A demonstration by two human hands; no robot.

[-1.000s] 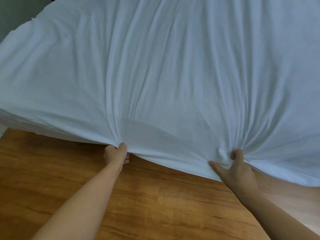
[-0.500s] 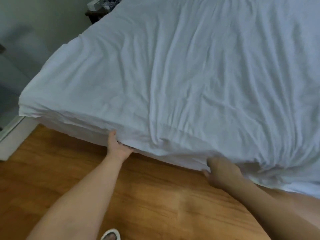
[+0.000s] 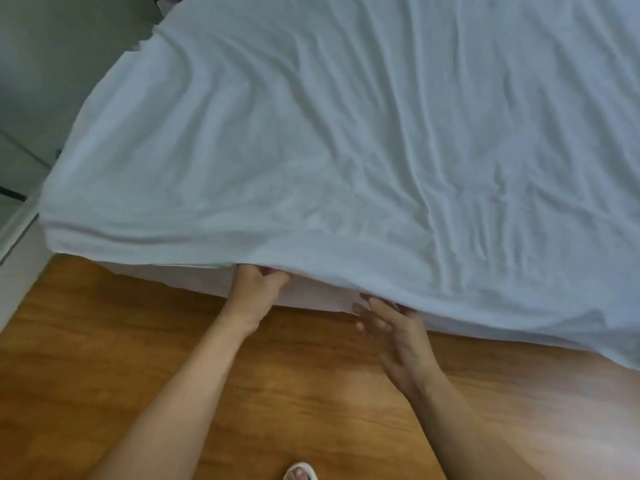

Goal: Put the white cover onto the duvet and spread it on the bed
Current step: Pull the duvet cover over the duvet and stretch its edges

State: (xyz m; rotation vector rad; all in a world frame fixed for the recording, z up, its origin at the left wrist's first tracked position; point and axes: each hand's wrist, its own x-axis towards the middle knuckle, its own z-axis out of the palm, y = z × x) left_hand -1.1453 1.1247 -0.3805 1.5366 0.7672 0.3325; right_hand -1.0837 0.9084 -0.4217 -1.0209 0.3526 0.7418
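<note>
The white duvet cover (image 3: 346, 140) lies wrinkled over the whole bed and hangs over its near edge. My left hand (image 3: 258, 289) grips the hem of the cover at the foot edge, fingers curled under the cloth. To its right, my right hand (image 3: 398, 334) is open with fingers spread, fingertips just touching the underside of the hem, holding nothing. Under the lifted hem a paler white layer (image 3: 311, 292) shows; I cannot tell whether it is the duvet or the bed sheet.
A wooden floor (image 3: 104, 358) runs along the foot of the bed. One foot in a white sandal (image 3: 300, 472) shows at the bottom edge. A grey wall (image 3: 52, 64) and white skirting (image 3: 17, 265) stand at the left, close to the bed corner.
The cover, pulled taut and raised a second ago, has dropped onto the bed. My right hand has let go of the hem and opened. My left hand still holds the edge.
</note>
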